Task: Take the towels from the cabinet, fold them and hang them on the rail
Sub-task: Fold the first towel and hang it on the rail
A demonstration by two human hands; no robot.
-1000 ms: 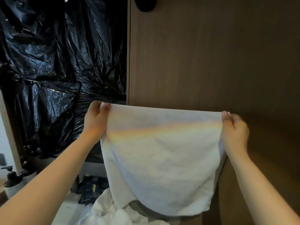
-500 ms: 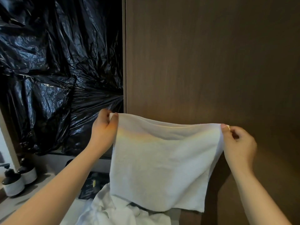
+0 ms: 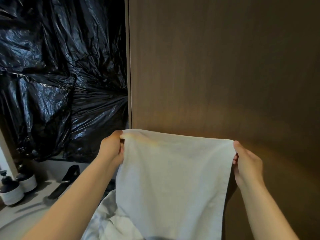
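A white towel (image 3: 173, 179) hangs spread in front of me, held up by its two top corners. My left hand (image 3: 111, 149) pinches the left corner and my right hand (image 3: 245, 163) pinches the right corner. The towel drops straight down past the bottom of the view. Below it lies a heap of more white towels (image 3: 110, 224), partly hidden by the held one. Behind the towel stands a brown wooden cabinet door (image 3: 216, 66). No rail is in view.
Crinkled black plastic sheeting (image 3: 57, 75) covers the wall at the left. On the pale counter (image 3: 26, 215) below it stand two dark-topped dispenser bottles (image 3: 12, 191) and a black faucet (image 3: 65, 181).
Both hands have come lower in the view with the towel. The towel now hangs flatter and straighter between them. The view has tilted, so the counter and faucet show more.
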